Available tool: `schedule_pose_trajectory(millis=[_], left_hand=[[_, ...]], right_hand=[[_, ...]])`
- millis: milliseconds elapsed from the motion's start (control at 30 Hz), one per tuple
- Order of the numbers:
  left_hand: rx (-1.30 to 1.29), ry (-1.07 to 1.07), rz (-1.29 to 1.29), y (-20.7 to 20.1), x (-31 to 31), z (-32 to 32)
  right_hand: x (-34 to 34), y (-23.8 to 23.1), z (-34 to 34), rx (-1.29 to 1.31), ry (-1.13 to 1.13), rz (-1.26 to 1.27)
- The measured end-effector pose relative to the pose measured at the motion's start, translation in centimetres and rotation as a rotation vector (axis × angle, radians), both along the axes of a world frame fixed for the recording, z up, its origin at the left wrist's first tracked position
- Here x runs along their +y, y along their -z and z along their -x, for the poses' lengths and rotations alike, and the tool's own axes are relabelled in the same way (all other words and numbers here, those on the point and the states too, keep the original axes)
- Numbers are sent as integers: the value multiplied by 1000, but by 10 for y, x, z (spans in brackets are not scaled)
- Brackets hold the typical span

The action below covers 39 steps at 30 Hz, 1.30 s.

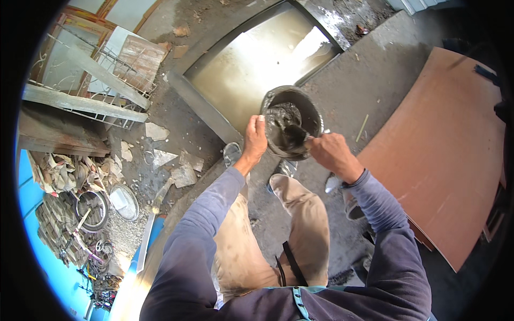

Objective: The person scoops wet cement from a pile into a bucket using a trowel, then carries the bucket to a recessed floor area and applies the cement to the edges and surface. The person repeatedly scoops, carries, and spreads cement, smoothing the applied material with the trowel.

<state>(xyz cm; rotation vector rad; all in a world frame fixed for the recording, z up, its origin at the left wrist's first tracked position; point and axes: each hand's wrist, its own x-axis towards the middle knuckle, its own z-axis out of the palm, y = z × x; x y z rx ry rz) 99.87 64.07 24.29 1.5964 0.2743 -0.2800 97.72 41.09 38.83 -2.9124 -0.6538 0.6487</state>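
A round black bucket [315, 115] tilts in front of me with wet grey mortar [282, 113] inside. My left hand [255, 138] grips the bucket's left rim, thumb up over the edge. My right hand [333, 152] is closed around the handle of a trowel [294, 135]. The trowel's dark head dips into the mortar, so its full shape is hidden. Just beyond the bucket lies a rectangular trough [206, 111] with a dark rim, holding murky, shining water.
Reddish-brown sheets [441, 155] lean at the right. At the left are a metal grille [115, 80], broken tile pieces [183, 174], a handsaw [147, 238], a round pan [124, 202] and a bicycle wheel [91, 211]. My shoes [232, 154] stand on the grey floor close below the bucket.
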Motion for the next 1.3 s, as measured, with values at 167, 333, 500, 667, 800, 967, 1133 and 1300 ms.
schedule_pose_trajectory(millis=[167, 333, 500, 667, 800, 967, 1133, 1300], left_hand=[[138, 5, -33, -61, 28, 10], [82, 1, -77, -113, 55, 12], [143, -159, -7, -136, 66, 12], [137, -177, -9, -149, 77, 12], [76, -205, 14, -170, 91, 10], [23, -212, -76, -193, 106, 8], [26, -283, -62, -207, 111, 8], [-4, -226, -76, -227, 104, -3]], right_hand=[[26, -61, -8, -46, 74, -143], [44, -84, -20, -151, 35, 34], [66, -124, -2, -14, 43, 45], [92, -162, -10, 23, -6, -169], [109, -172, -38, -147, -59, -141], [117, -179, -52, -136, -65, 155], [122, -207, -37, 82, -125, 29], [131, -233, -45, 114, 81, -58]])
